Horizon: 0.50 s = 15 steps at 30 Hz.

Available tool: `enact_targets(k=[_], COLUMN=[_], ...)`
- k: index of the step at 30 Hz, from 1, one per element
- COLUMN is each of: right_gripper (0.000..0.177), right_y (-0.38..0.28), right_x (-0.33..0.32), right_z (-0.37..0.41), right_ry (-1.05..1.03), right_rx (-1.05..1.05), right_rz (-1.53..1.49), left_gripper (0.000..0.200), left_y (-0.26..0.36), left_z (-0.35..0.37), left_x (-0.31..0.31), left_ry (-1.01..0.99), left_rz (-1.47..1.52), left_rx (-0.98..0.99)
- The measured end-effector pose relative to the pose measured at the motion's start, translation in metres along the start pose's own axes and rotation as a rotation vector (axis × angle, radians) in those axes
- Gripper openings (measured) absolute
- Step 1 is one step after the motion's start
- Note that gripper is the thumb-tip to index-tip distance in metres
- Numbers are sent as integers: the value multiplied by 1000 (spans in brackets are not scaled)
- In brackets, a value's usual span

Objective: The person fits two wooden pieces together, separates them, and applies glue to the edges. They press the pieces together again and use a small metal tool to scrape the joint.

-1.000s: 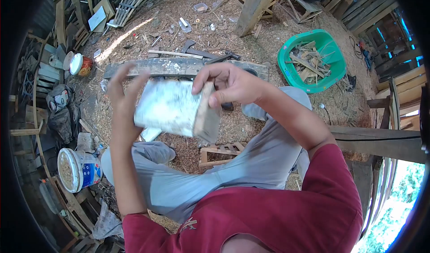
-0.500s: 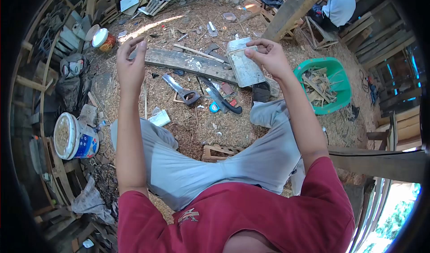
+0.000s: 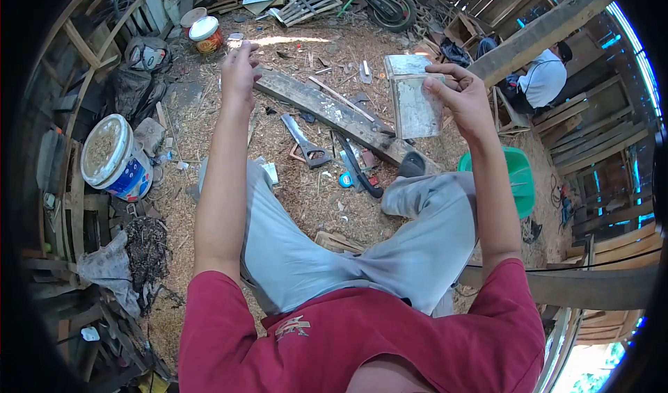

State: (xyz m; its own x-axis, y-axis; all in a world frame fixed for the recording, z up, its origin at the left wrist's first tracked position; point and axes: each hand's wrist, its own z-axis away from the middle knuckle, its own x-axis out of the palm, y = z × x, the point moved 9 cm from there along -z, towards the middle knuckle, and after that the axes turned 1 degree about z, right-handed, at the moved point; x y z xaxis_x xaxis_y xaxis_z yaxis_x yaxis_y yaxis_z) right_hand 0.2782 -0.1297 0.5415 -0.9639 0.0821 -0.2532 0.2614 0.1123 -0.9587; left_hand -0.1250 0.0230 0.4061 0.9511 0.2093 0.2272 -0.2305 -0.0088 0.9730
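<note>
My right hand (image 3: 465, 99) is raised, thumb and fingers closed on the edge of a worn, whitish wooden piece (image 3: 417, 108). A seam crosses that piece near its top. My left hand (image 3: 239, 76) is up in the air with fingers loosely apart and nothing visible in it. Behind it on the ground lies a long weathered plank (image 3: 327, 111). Between my legs and the plank are a handsaw (image 3: 304, 142), a long dark-handled tool (image 3: 360, 170) and a round blue tape measure (image 3: 346, 179).
Wood shavings cover the ground. A green tub (image 3: 518, 177) stands at right, and a large white bucket (image 3: 115, 160) at left. A smaller lidded bucket (image 3: 207, 35) sits farther back. A slanting wooden beam (image 3: 543, 35) crosses before another person (image 3: 545, 76). A motorbike wheel (image 3: 393, 10) shows behind.
The view has swung, bringing more of the back wall and the motorbike into sight. My right hand still holds the wooden piece, now more upright. My left hand's fingers have loosened.
</note>
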Motion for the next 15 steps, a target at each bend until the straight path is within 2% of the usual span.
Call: enact_targets(k=[8,13,15], right_gripper=[39,41,41], right_y=[-32,7,27], right_x=[25,49,48], right_z=[4,-12,-25], right_ry=[-84,-184,-187], right_rx=[14,83,153], right_rz=[-34,-127,-54], left_gripper=[38,30,30], left_y=[-2,-3,-5], left_z=[8,12,12], left_x=[30,34,33], left_ry=[-56,-94,-102], left_rz=[-45,-97,-52], left_rx=[-64,-34,-43])
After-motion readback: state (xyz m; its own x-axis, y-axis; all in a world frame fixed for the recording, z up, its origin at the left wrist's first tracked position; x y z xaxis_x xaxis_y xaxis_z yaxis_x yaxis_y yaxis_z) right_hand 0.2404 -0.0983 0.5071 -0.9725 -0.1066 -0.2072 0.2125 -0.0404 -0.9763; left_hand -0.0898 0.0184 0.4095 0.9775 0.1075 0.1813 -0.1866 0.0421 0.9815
